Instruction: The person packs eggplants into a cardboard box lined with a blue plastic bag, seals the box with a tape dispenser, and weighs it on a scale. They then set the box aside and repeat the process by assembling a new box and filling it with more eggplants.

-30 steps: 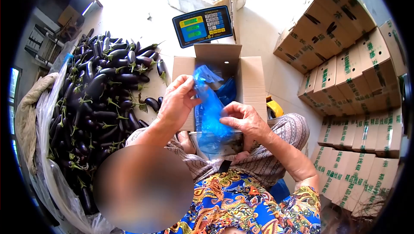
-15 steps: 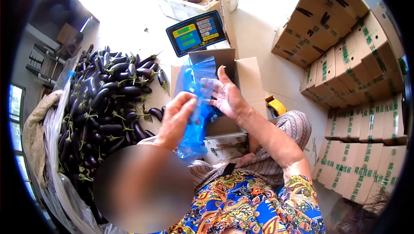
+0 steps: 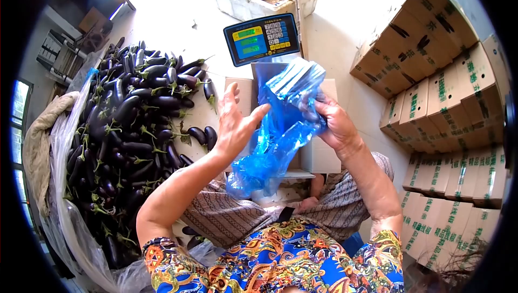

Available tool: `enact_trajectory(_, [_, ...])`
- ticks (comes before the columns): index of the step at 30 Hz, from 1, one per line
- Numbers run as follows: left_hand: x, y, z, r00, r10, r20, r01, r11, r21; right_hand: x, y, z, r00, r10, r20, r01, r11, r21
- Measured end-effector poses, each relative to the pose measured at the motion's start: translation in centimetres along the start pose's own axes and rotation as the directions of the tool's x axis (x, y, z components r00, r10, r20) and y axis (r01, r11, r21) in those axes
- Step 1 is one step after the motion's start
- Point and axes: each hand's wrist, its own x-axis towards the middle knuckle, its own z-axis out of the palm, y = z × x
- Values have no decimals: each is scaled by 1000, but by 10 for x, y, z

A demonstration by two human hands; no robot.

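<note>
A crumpled blue plastic bag (image 3: 283, 115) hangs over an open cardboard box (image 3: 318, 155) in front of my lap. My right hand (image 3: 337, 123) is closed on the bag's right side, thumb and fingers pinching the film. My left hand (image 3: 234, 123) is open at the bag's left side, fingers spread and pointing up, thumb close to the film. The bag's lower end droops toward my knees. Behind the box stands a scale display (image 3: 261, 39) with lit green digits.
A large heap of eggplants (image 3: 129, 131) lies at my left on clear plastic sheeting (image 3: 59, 169). A white foam box (image 3: 232, 1) stands beyond the display. Printed cardboard boxes (image 3: 448, 98) are stacked along the right.
My left hand has let go of the bag and opened. My right hand, open before, has closed on the bag and moved right, and the bag has spread wider.
</note>
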Motion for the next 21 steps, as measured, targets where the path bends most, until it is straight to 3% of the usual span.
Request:
enact_trajectory(1, [11,-10,6,998,-67,-5,67,997,43,-1,1,-3,999,6,51,-5,1000,-13])
enact_trajectory(2, [18,-8,11,978,-204,47,206,977,-46,-8,-3,11,1000,31,5,-31,997,-67])
enact_trajectory(5, [14,8,28,959,-257,116,279,921,-272,-16,-3,4,1000,14,-3,-14,981,-195])
enact_trajectory(6, [8,15,30,964,-203,170,238,945,-222,-19,-3,9,997,1,-74,-15,983,-185])
enact_trajectory(7, [0,25,31,992,-71,104,86,986,-145,-23,-8,7,999,13,-31,-19,982,-186])
enact_trajectory(9, [26,-25,33,938,-4,347,75,979,-191,-31,-23,-1,996,44,73,-29,981,-190])
enact_trajectory(10, [29,-27,33,974,-43,222,100,963,-250,-37,-30,4,1000,18,6,-16,972,-233])
enact_trajectory(11, [32,-18,22,946,-223,234,293,898,-329,-39,-40,-9,994,32,107,-5,969,-249])
enact_trajectory(13, [45,-43,7,949,-237,210,315,770,-555,-50,-51,-9,988,-96,-120,45,929,-368])
enact_trajectory(16, [44,-19,-7,886,-420,197,432,592,-680,-59,-68,-42,989,-109,-97,53,887,-458])
enact_trajectory(19, [22,17,13,916,-348,201,402,785,-472,-60,-65,-36,982,-129,-142,62,914,-401])
enact_trajectory(20, [25,-16,31,953,-216,214,288,865,-410,-60,-65,-26,976,-120,-180,38,914,-404])
enact_trajectory(21, [26,-23,31,926,-103,362,250,887,-387,-60,-66,-27,982,-106,-156,38,920,-390])
